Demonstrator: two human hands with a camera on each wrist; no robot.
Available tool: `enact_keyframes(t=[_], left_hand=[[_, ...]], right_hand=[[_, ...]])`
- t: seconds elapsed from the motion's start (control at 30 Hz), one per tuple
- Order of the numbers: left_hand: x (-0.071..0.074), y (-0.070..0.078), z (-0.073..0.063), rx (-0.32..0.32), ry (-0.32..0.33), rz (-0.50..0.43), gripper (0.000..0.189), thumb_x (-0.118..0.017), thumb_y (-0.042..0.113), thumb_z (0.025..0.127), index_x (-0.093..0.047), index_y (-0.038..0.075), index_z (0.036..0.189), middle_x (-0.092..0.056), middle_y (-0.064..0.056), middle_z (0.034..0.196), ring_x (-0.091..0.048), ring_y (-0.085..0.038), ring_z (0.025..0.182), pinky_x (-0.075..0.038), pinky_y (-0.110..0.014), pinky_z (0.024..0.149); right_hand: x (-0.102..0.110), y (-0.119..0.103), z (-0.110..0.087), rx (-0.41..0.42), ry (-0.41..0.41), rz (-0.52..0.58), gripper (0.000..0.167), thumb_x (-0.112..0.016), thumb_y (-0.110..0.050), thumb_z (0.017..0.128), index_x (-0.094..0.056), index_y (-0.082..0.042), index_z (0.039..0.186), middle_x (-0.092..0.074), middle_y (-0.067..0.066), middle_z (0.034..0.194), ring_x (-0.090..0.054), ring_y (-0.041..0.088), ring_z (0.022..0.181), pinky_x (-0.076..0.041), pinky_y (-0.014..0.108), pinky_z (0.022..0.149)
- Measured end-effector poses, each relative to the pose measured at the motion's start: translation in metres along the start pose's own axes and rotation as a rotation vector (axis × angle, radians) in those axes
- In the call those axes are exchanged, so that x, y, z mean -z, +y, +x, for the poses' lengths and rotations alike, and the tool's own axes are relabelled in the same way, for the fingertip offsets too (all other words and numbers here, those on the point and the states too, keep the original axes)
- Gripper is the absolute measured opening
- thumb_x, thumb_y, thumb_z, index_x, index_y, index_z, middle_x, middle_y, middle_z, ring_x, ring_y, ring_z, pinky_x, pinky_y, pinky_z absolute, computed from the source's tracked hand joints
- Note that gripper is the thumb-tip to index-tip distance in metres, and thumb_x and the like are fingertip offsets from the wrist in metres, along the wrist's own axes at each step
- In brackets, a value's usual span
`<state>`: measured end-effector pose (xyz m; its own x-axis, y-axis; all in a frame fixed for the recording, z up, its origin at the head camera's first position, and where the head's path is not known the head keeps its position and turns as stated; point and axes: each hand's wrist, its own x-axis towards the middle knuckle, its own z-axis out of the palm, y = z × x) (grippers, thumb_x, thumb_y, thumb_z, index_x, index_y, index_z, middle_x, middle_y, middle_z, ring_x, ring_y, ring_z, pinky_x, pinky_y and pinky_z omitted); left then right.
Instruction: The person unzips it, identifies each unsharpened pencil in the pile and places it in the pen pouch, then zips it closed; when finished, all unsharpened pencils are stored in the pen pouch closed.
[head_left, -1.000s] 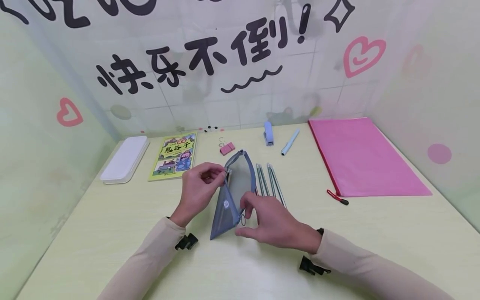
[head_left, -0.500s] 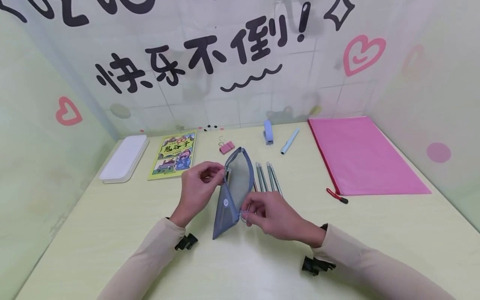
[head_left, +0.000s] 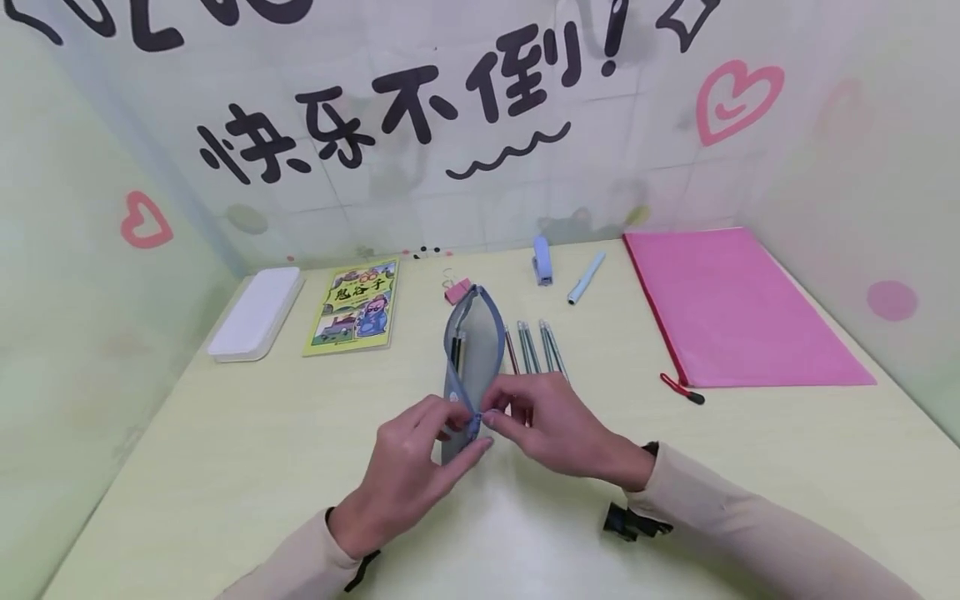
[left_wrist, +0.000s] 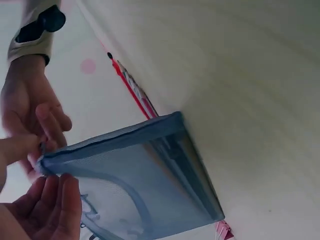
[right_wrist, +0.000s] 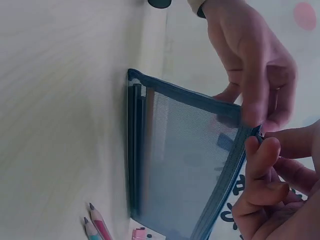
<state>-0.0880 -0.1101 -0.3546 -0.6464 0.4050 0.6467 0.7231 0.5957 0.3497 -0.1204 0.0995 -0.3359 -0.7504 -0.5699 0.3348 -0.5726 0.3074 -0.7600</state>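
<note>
A blue-grey mesh pencil case (head_left: 482,350) stands on edge on the table, its zipped mouth spread open toward me. Dark and brown pencils (right_wrist: 136,145) show through its mesh along the bottom. My left hand (head_left: 412,462) pinches the near corner, thumb on one side and fingers on the other. At that same corner, my right hand (head_left: 551,425) pinches the zipper end; its pull ring is mostly hidden by the fingers. In the right wrist view, the fingertips of my left hand (right_wrist: 255,70) and right hand (right_wrist: 275,190) nearly meet.
Several pencils (head_left: 528,346) lie right of the case. Behind are a pink binder clip (head_left: 457,291), a lilac stapler (head_left: 542,261) and a light blue pen (head_left: 587,277). A book (head_left: 352,308) and white box (head_left: 257,315) stand left, a pink zip folder (head_left: 742,308) right.
My left hand has left the case's upper side edge and come down to the near corner. My right thumb and finger have closed on the zipper pull. The case has turned slightly more upright.
</note>
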Motion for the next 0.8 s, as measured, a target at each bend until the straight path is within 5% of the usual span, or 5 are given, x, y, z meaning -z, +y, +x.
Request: enact_keyframes(t=[0.3,0.57,0.73,0.8], left_hand=[[0.000,0.002,0.004,-0.128,0.034,0.193,0.025,-0.086,0.006,0.072,-0.070,0.007,0.090,-0.071,0.000,0.078,-0.070,-0.007,0.069,-0.059,-0.020,0.063],[0.005,0.006,-0.001,-0.176,0.038,0.277,0.019,-0.086,0.007,0.070,-0.075,0.008,0.086,-0.072,0.000,0.077,-0.070,-0.008,0.066,-0.058,-0.021,0.059],[0.011,0.010,-0.011,-0.184,0.020,0.278,0.004,-0.074,0.012,0.084,-0.076,0.009,0.085,-0.073,0.000,0.077,-0.070,-0.009,0.064,-0.059,-0.024,0.058],[0.013,0.011,-0.015,-0.200,0.031,0.278,0.016,-0.063,0.015,0.092,-0.076,0.009,0.084,-0.072,0.000,0.077,-0.068,-0.010,0.064,-0.059,-0.025,0.057]], right_hand=[[0.003,0.006,0.006,0.150,0.134,-0.113,0.009,-0.073,-0.003,0.088,-0.077,-0.009,0.095,-0.071,-0.001,0.077,-0.047,-0.002,0.060,-0.044,0.015,0.051],[0.006,0.015,0.017,0.176,0.114,-0.171,0.006,-0.074,-0.007,0.088,-0.078,-0.010,0.092,-0.073,-0.002,0.079,-0.048,-0.001,0.061,-0.044,0.015,0.054],[0.013,0.023,0.027,0.138,0.121,-0.213,0.005,-0.075,-0.007,0.088,-0.078,-0.009,0.092,-0.074,0.000,0.080,-0.050,0.001,0.060,-0.046,0.016,0.054],[0.017,0.028,0.031,0.125,0.135,-0.230,0.006,-0.075,-0.006,0.088,-0.078,-0.009,0.092,-0.075,0.000,0.080,-0.050,0.002,0.059,-0.046,0.017,0.054]])
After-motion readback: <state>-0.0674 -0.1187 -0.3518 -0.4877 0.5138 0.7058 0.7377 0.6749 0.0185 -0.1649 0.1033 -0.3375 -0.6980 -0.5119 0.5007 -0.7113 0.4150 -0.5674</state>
